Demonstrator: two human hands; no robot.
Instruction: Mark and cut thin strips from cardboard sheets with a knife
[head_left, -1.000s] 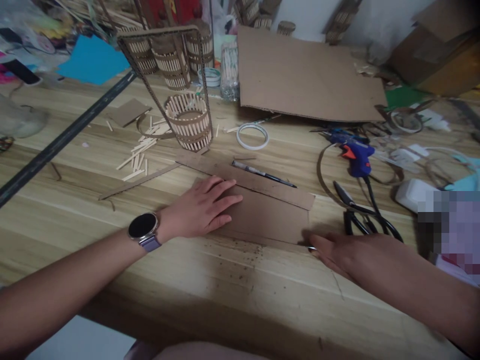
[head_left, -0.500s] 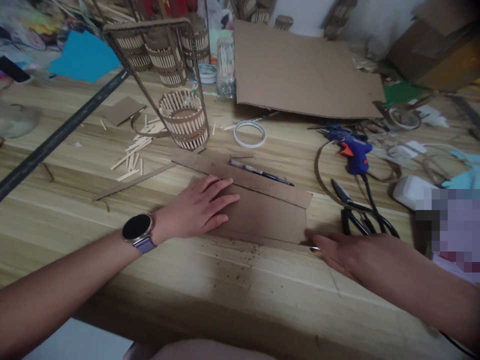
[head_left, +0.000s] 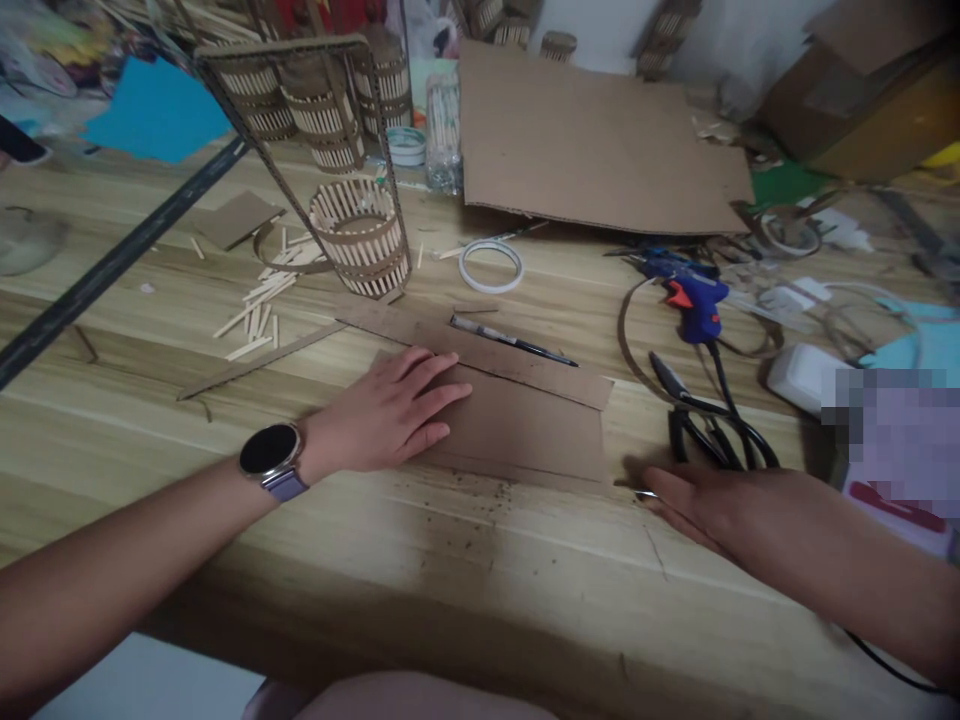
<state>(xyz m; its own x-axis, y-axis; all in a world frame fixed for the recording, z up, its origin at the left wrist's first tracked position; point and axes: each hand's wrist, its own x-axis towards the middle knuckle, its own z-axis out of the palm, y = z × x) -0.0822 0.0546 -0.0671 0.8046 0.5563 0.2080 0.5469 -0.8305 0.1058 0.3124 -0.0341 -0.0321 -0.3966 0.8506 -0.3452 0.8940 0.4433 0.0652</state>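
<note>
- Right hand [head_left: 720,505] had shifted rightward with its small silver metal blade [head_left: 645,493], ending just past the near right corner of the flat brown cardboard rectangle [head_left: 525,430]; left hand [head_left: 386,415] stayed on the cardboard.
- Cardboard rectangle lay flat toward the near edge of the pale wood-grain table [head_left: 360,560].
- Left fingers: spread, laid over the cardboard. Right thumb and fingers: pinching the blade, grip partly hidden.
- Done, apparently: long brown cardboard strip [head_left: 517,362] lay along the rectangle's far edge, seemingly separate; dark line ran along its near edge.
- Not done: near-edge band looked unseparated; cut depth couldn't be told.
</note>
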